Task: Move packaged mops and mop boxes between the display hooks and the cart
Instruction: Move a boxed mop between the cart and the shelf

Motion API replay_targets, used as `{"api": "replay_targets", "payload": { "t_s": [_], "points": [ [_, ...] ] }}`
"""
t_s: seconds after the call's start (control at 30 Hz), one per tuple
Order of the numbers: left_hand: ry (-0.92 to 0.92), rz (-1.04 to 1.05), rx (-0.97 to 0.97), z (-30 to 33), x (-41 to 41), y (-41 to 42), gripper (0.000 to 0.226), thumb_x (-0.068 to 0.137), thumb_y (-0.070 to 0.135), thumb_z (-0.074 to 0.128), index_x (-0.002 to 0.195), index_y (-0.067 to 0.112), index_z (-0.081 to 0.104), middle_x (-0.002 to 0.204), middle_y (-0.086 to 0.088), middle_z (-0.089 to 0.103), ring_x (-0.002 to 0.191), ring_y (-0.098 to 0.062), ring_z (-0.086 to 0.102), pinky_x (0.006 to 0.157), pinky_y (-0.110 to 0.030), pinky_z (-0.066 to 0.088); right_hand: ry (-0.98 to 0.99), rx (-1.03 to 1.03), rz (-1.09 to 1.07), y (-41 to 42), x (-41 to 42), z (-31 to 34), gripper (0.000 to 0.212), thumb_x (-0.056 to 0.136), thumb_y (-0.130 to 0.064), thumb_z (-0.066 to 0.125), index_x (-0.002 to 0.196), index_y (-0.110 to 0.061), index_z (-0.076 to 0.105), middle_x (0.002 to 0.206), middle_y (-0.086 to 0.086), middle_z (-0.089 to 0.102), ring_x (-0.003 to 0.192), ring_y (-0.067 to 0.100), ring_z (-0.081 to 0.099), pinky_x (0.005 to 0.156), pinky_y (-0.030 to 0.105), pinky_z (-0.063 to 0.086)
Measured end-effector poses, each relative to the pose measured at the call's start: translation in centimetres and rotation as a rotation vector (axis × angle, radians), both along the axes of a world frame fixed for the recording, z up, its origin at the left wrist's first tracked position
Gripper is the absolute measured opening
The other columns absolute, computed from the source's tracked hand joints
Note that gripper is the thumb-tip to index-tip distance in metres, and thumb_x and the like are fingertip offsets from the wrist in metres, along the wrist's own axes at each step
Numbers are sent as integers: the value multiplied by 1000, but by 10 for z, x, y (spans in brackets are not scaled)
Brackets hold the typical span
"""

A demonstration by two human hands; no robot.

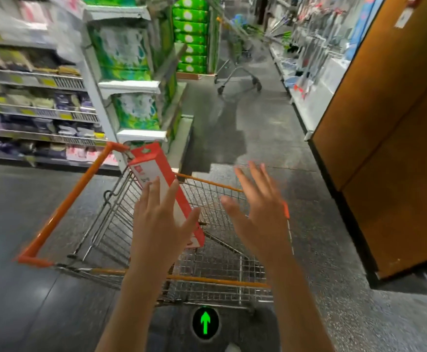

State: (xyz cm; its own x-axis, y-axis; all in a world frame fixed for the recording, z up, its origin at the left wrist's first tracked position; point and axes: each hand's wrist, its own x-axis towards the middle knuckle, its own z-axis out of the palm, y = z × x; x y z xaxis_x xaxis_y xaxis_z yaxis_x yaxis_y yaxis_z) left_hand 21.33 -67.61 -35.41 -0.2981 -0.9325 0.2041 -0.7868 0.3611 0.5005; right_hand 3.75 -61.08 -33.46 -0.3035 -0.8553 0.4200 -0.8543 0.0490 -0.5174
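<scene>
One mop box (165,189) upright-tilted in cart (62,207), top leaning away.

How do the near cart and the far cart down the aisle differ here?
The near cart has orange rim trim; the far cart looks plain grey. The near one holds a tilted red-and-white box; the far one's load is too blurred to name. The near one sits below both open hands. Both are wire carts.

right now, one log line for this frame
left hand open, at mop box | right hand open | box leaning in cart
</scene>
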Motion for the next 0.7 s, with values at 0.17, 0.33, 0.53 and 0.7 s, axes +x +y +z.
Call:
{"api": "replay_targets", "payload": {
  "t_s": [0.17,0.33,0.53,0.7],
  "points": [
    [39,102,56,-10,-7,-39,79,86,66,46,154,25,37,165,-13,23,154,-33,15,121,-51,17,-89,73,130,-59,-9,-13,70,92,-69,29,155,-38,29,166,-18,5,148,-8,-14,121,33,-9],
    [233,239,187,-34,-8,-73,65,96,50,54,154,29,36,162,0,31,150,-22,27,116,-49,31,-137,123,237,-114,-9,-46,76,90,-79,23,157,-42,17,159,-30,-5,144,-12,-20,114,29,-15],
    [377,317,201,-61,13,-119,58,98,48,53,151,28,41,155,2,44,143,-19,40,113,-46,37,-114,206,271,-173,9,-83,73,95,-70,35,157,-39,16,165,-15,9,148,1,-5,116,40,-1],
    [461,324,292,-93,34,-188,63,97,56,47,152,28,40,153,0,48,140,-20,45,110,-42,39,-206,275,234,-229,35,-105,72,96,-66,42,157,-40,15,166,-12,14,153,11,8,116,43,10]
  ]
}}
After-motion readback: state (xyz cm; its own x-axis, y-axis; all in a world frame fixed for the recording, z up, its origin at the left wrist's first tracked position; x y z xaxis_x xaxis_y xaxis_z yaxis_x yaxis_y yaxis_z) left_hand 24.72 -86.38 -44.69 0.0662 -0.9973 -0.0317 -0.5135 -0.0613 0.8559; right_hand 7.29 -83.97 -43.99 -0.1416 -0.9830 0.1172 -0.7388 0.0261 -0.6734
